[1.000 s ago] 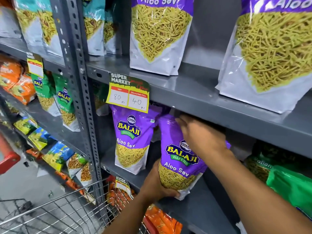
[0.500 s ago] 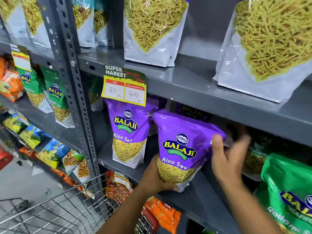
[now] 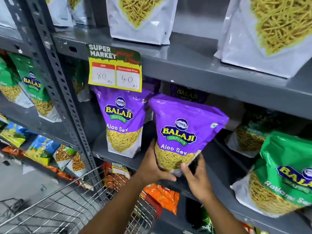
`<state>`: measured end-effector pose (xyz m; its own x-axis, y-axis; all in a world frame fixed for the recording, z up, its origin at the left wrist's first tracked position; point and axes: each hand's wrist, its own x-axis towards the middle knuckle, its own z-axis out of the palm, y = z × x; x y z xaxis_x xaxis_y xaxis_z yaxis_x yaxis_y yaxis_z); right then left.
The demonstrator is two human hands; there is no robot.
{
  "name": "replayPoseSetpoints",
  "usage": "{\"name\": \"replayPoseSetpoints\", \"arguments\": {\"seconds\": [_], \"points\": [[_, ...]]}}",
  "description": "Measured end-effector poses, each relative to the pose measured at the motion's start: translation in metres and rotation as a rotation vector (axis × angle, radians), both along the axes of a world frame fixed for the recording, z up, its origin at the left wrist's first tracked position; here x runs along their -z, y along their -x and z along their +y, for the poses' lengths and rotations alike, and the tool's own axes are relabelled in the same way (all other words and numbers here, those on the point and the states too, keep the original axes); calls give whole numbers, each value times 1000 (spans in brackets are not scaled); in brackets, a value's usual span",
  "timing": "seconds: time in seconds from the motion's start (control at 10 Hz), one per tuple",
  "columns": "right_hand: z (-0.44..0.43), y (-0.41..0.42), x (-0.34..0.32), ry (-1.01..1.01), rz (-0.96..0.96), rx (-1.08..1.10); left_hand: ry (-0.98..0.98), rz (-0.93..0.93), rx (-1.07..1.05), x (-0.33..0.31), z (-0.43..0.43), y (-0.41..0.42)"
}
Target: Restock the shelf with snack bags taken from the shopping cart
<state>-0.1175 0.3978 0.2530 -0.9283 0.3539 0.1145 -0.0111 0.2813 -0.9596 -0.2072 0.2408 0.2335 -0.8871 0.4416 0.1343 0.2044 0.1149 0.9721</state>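
A purple Balaji Aloo Sev bag (image 3: 182, 130) stands tilted on the middle grey shelf (image 3: 217, 176). My left hand (image 3: 152, 168) grips its lower left corner from below. My right hand (image 3: 197, 179) holds its lower right corner, fingers curled under the base. A second purple Aloo Sev bag (image 3: 123, 122) stands upright just to its left, under a yellow price tag (image 3: 115, 70). The wire shopping cart (image 3: 70, 205) sits at the bottom left, its inside mostly out of view.
Green Ratlami Sev bags (image 3: 283, 174) crowd the shelf's right end. Larger white Aloo Sev pouches (image 3: 140, 19) stand on the shelf above. A perforated grey upright (image 3: 55, 78) divides the racks; green, blue and orange packs fill the left and lower shelves.
My right hand has dropped from the bag's right side to its lower right corner. The bag sits a little further forward and more upright; my left hand stays at its base.
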Motion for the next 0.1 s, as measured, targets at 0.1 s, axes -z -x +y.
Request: {"name": "replayPoseSetpoints", "arguments": {"seconds": [0.1], "points": [[-2, -33, -1, 155, 113, 102, 149, 150, -152, 5, -11, -33]]}}
